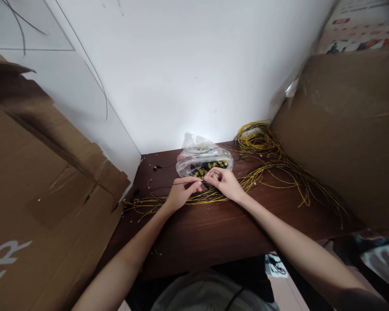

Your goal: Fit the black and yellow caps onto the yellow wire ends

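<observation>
Near the middle of the dark wooden table [181,242], my left hand [183,192] pinches a thin dark wire [164,186] between thumb and fingers. Its fingertips almost meet those of my right hand [223,182], which is also closed in a pinch. A dark strand loops over the right fingers; what sits between the fingertips is too small to make out. Just behind the hands lies a clear plastic bag [191,149] with several small black and yellow parts [214,164] in it. Yellow and black wires [210,198] run across the table under both hands.
A coil of yellow wire [253,137] rests at the back right, by a large cardboard box [343,129]. Another cardboard box [52,172] flanks the left side. A white wall [194,77] stands behind the table. One small black part [156,167] lies left of the bag.
</observation>
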### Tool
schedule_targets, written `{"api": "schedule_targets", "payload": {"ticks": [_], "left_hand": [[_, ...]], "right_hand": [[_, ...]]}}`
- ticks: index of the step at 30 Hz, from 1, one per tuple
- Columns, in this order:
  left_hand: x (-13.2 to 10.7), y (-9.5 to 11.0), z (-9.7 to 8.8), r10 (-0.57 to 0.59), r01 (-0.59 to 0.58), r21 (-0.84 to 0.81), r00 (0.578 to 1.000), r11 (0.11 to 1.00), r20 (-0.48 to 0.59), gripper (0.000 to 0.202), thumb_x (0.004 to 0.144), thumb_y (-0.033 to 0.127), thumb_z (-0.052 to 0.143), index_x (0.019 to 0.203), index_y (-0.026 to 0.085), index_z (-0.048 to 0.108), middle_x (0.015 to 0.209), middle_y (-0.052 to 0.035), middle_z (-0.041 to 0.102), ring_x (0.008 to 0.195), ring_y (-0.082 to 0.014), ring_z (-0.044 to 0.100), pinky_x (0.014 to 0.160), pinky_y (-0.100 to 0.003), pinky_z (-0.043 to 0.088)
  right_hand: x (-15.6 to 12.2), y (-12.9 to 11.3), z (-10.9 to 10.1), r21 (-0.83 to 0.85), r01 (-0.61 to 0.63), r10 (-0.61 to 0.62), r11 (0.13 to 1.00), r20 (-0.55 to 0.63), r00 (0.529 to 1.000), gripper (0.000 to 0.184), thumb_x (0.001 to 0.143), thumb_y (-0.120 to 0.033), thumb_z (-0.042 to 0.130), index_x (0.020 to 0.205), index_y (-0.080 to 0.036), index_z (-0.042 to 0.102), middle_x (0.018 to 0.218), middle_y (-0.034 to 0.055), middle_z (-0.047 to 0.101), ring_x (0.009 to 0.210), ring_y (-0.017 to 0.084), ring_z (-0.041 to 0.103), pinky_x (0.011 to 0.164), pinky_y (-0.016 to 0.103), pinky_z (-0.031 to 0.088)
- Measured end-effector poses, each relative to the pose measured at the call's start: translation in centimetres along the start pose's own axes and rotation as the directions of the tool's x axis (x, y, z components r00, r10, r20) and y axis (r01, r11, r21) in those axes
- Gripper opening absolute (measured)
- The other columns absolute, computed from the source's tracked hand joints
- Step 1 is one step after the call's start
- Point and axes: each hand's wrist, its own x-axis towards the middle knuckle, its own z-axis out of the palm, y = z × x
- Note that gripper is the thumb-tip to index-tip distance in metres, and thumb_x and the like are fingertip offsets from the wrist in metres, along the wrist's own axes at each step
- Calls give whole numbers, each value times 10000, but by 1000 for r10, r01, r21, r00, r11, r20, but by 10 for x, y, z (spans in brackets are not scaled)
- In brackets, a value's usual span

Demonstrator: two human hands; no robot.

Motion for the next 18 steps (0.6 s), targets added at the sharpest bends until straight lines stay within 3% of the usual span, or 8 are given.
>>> {"api": "schedule_targets", "payload": {"ticks": [5, 10, 14, 18], "left_hand": [[0, -2, 2, 4, -4, -29, 1000, 1000, -12, 227, 768, 293, 622, 880, 102, 669, 621, -28, 646, 565, -98, 561, 568, -210, 468], [-1, -2, 2, 24, -24, 0, 999, 1000, -43, 214, 779, 278, 611, 890, 105, 669, 632, -31, 648, 542, -87, 548, 548, -202, 466], [-2, -3, 2, 45, -45, 12, 997, 999, -66, 224, 785, 288, 604, 899, 109, 676, 652, -34, 645, 536, -84, 540, 536, -200, 466], [-1, -3, 2, 44, -43, 18, 997, 999, -70, 221, 781, 296, 604, 882, 115, 680, 635, -28, 641, 522, -84, 534, 522, -198, 465]], "right_hand": [[0, -4, -1, -19, -21, 19, 1000, -92, 996, 205, 758, -345, 597, 727, -143, 586, 521, -55, 371, 504, 92, 316, 513, 239, 298], [1, 0, -3, 4, 18, -17, 1000, -141, 990, 234, 784, -388, 575, 746, -157, 576, 577, -27, 447, 541, 104, 395, 544, 245, 361], [1, -1, -3, 92, 40, -30, 995, -114, 993, 271, 780, -438, 572, 760, -168, 555, 771, 41, 559, 661, 139, 502, 535, 247, 424], [0, -5, -1, 213, 5, -2, 977, -18, 1000, 295, 785, -468, 557, 794, -176, 516, 709, 39, 590, 643, 146, 541, 549, 262, 462]]}}
